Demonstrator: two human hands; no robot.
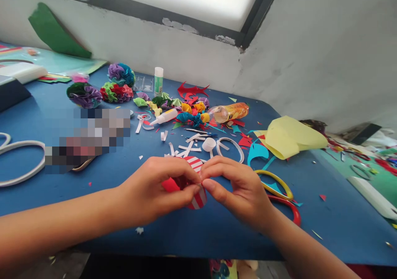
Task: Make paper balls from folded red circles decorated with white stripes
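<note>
Both my hands meet over the front of the blue table, around a round red-and-white striped paper piece [198, 202]. My left hand [158, 188] pinches it between thumb and forefinger, with a plain red part showing beside the fingers. At its right edge the thumb and fingertips of my right hand [234, 183] are pressed together; whether they grip the same paper or something tiny on it is hidden. Just behind the hands lie white paper strips [189, 146] and a small white paper disc [209, 144]. A yellow ring-shaped handle [279, 183] and a red one [293, 208] lie beside my right wrist.
On the blue table [102, 229] are a glue stick [158, 82], a white glue bottle [166, 116], an orange bottle [231, 112], ruffled paper balls [83, 95] and colourful scraps. A folded yellow sheet [291, 138] lies at right. White rings [23, 163] sit at left.
</note>
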